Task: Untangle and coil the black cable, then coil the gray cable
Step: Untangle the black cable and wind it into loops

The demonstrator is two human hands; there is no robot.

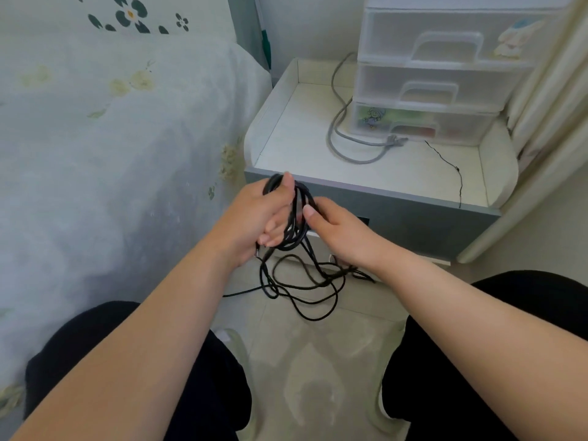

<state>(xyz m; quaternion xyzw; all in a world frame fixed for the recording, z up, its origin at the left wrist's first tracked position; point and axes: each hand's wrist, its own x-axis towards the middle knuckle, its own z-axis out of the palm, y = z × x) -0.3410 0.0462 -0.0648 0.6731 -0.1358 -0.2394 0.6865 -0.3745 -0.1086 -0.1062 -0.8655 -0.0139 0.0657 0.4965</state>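
Above tiled floor (318, 361), left hand (254, 218) grip clasps black cable (296, 224) coil; right hand (337, 230) pinches it.

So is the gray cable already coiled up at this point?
No, the gray cable lies in a loose open loop on the white nightstand top, untouched by either hand.

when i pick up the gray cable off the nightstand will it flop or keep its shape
The gray cable looks thicker than the black cable and lies in broad open curves, so it will probably hold some bend, not hang limp. One end runs up behind the drawers, so it may snag. Its plug will likely swing as the heavier end.
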